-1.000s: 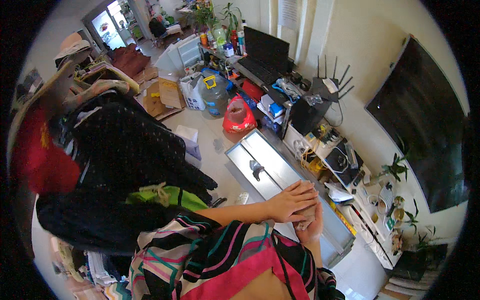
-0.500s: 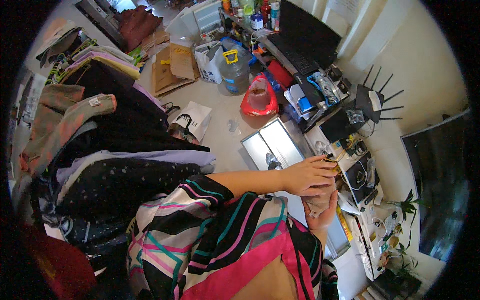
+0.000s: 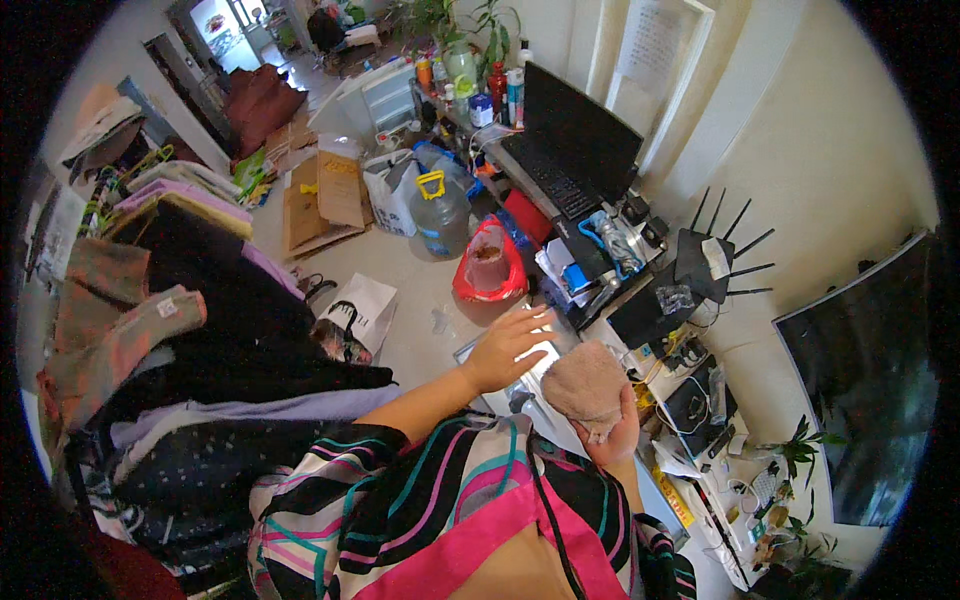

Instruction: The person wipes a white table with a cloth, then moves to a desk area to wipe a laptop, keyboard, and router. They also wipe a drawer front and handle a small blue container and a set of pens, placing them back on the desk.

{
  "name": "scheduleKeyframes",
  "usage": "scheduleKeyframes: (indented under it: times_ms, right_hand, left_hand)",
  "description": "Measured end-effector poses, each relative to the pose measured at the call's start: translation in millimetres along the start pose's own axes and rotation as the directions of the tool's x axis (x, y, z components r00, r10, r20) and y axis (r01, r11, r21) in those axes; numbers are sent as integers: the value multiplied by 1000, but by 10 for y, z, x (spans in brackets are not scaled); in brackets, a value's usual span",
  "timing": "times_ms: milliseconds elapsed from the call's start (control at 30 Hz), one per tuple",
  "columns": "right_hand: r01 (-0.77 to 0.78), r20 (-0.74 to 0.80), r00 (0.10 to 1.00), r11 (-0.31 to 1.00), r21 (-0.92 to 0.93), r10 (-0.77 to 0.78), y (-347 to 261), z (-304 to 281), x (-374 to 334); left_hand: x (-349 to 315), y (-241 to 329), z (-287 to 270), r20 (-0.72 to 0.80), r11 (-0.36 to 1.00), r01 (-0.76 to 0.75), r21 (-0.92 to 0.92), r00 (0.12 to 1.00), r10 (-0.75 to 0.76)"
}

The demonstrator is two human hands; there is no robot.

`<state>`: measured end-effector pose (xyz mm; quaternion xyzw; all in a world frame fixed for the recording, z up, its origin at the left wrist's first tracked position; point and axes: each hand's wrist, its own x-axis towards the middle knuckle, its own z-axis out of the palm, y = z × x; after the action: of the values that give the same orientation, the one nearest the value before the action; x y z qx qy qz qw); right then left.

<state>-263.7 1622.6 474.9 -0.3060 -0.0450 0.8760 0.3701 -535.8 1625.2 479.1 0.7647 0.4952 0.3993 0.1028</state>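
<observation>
Two hands part, the left hand [image 3: 508, 352] lifted off toward ten o'clock, fingers spread and empty, so the right hand [image 3: 618, 438] alone holds the pinkish-brown cloth [image 3: 584, 383] at the view's four o'clock

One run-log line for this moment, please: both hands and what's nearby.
right hand: holding beige cloth | left hand: open, beside the beige cloth | beyond: red plastic bag, clear jug

Beyond the left hand [image 3: 508, 352], floor [image 3: 412, 275] is passable until the red bag [image 3: 488, 293]. Hanging clothes [image 3: 225, 325] obstruct the left side.
</observation>
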Motion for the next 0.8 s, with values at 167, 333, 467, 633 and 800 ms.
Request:
scheduleKeyframes:
  times_ms: [167,333,467,633,800]
  right_hand:
    - [151,-46,988,984,93,-147,-119,72,276]
    - [219,-144,971,950,220,-191,87,27,602]
    - [213,-243,958,947,239,-154,214,-196,789]
    - [242,-298,940,943,229,-169,213,-459,816]
    - [292,-414,893,928,230,-178,158,-459,594]
  left_hand:
    - [-194,-706,-82,12,971,196,-137,980,-197]
    - [-1504,-1731,-100,228,724,681,109,692,-686]
    - [-2900,-1962,-1,469,471,833,290,305,-828]
    - [-3347,-1839,-117,672,381,838,391,23,-740]
    - [-3373,-1708,-105,656,429,838,338,116,-745]
